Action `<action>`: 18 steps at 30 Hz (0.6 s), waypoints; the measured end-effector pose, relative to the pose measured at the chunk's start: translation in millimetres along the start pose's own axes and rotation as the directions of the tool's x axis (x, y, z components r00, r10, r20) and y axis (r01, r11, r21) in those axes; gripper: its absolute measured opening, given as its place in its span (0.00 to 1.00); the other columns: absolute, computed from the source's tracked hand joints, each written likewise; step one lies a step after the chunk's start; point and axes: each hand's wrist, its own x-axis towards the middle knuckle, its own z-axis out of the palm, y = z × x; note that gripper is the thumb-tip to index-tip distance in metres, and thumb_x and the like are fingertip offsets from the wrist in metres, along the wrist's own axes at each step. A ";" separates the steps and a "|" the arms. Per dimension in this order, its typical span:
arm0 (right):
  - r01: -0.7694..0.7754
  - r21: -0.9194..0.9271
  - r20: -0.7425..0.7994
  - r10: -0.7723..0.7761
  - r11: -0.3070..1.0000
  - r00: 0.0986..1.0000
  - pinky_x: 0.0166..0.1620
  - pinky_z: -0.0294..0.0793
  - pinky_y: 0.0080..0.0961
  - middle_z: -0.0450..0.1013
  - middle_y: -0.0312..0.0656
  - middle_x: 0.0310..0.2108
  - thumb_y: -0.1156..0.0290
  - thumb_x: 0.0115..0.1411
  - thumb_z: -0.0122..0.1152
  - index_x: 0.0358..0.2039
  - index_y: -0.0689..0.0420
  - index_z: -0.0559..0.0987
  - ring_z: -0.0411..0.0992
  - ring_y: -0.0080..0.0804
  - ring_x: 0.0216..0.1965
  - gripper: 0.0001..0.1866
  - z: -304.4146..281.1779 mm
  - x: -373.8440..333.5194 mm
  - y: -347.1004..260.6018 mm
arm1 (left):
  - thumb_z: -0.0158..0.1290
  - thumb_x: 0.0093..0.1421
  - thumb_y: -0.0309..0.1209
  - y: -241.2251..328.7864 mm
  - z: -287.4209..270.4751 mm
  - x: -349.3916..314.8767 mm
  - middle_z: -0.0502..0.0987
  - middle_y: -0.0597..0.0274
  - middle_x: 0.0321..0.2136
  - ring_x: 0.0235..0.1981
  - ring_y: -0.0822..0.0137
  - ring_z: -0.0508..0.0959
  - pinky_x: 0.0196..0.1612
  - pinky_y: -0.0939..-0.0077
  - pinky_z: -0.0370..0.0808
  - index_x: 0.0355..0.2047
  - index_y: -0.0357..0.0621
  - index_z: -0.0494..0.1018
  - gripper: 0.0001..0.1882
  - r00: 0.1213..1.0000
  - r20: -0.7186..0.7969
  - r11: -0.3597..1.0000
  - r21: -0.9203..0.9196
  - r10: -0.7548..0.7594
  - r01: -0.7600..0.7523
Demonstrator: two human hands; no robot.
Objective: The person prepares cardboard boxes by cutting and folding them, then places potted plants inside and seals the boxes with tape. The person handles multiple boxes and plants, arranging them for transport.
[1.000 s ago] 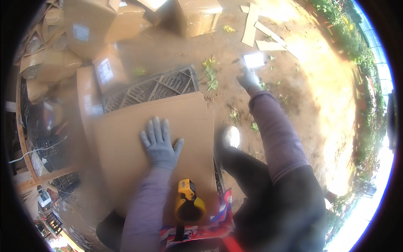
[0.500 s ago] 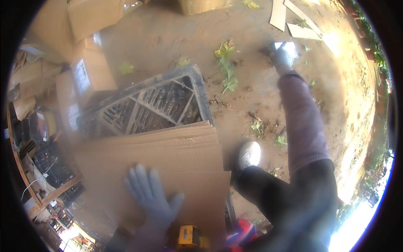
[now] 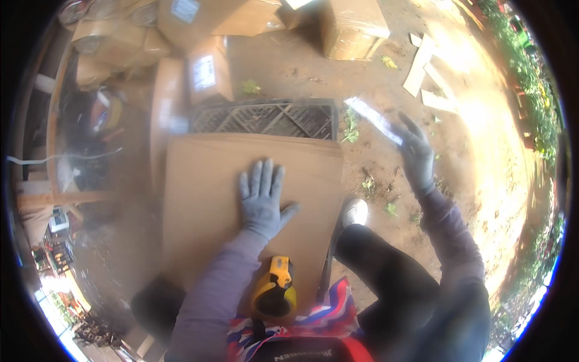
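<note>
My left hand (image 3: 263,202), in a grey glove, lies flat with fingers spread on a stack of flat brown cardboard (image 3: 205,181). The stack rests on a dark plastic crate (image 3: 289,117) with a slatted face, whose far part shows beyond the cardboard. Out to the right, my gloved right hand (image 3: 417,158) is raised above the ground, slightly blurred. A white sheet (image 3: 373,119) with faint print, seen as a narrow strip, extends leftward from its fingers; the exact grip is hidden. A yellow and black rounded tool (image 3: 277,286) sits on the cardboard near my body.
Brown cardboard boxes (image 3: 356,30) stand at the back, with a labelled carton (image 3: 209,75) left of the crate. Pale cardboard strips (image 3: 418,66) and leaves lie on the dirt. A wooden frame (image 3: 78,198) stands at the left. My white shoe (image 3: 354,212) is beside the crate.
My right hand has come back nearer with the white sheet, which has turned to a narrow strip. The view has shifted; my left hand still lies flat on the cardboard.
</note>
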 end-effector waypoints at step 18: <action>0.231 0.341 0.387 -0.360 0.911 0.849 0.56 0.68 0.40 0.62 0.49 0.63 0.69 0.63 0.56 0.63 0.55 0.67 0.65 0.46 0.60 0.27 18.6 -137.8 -287.5 | 0.58 0.58 0.24 -136.9 -218.3 -629.5 0.79 0.64 0.28 0.26 0.74 0.77 0.31 0.80 0.77 0.41 0.34 0.77 0.10 -0.233 -0.155 0.131 -0.985 -0.960 0.114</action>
